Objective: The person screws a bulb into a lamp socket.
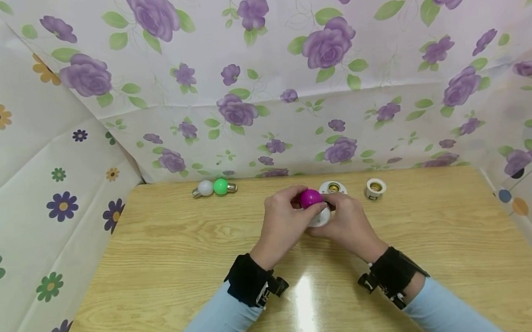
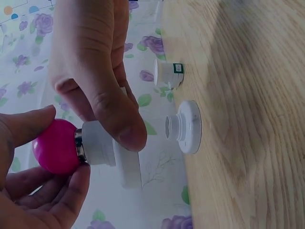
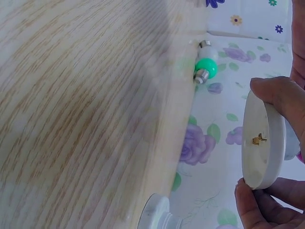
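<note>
My left hand grips a magenta light bulb by its round globe, thumb on one side and fingers on the other. A white lamp holder with a wide round base is held by my right hand. In the left wrist view the bulb's metal screw end sits at the holder's mouth, a band of metal still showing. The right wrist view shows the hollow underside of the holder's base, brass contacts inside, with thumb and fingertips on its rim. Both hands are above the wooden table.
At the back of the table, a white lamp holder with a flat round base stands behind my right hand. A cylindrical lamp holder is farther right. A white bulb and a green bulb lie at back left. Flowered sheeting rises behind.
</note>
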Demonstrator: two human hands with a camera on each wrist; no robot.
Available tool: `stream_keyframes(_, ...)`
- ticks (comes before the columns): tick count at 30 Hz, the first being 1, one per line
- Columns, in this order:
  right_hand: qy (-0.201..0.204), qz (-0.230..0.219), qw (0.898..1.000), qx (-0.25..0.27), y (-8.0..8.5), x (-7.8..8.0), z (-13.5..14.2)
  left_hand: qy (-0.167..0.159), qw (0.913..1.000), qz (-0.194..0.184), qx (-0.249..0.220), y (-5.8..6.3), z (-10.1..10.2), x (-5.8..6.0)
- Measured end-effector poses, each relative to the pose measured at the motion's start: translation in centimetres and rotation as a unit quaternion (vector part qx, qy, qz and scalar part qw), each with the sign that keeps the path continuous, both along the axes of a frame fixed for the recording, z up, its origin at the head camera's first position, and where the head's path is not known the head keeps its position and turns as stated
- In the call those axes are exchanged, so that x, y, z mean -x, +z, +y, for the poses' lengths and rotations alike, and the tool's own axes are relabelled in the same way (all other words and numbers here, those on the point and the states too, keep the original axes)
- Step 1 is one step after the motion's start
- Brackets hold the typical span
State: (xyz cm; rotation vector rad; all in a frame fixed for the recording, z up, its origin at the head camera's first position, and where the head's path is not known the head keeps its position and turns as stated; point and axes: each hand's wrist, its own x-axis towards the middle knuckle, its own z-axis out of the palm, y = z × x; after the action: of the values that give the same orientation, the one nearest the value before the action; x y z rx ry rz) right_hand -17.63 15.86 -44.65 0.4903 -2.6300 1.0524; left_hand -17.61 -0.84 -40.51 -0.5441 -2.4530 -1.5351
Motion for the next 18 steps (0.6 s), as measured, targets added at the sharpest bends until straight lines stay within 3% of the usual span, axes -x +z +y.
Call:
stream_keyframes(6, 0.001, -0.002, 1.000, -0.005, 0.01, -0.05, 0.06, -0.024, 0.9996, 0.012, 0.014, 0.10, -0.10, 0.23)
stream_keyframes(14, 0.012, -0.010, 1.000, -0.012, 0.07, 0.10, 0.24, -0.058, 0.9964, -0.020, 0.059, 0.45, -0.39, 0.39)
stream_keyframes(18, 0.025, -0.018, 0.999, -0.011, 0.07, 0.16, 0.43, -0.090, 0.9926, -0.032, 0.076, 0.65, -0.66, 0.51)
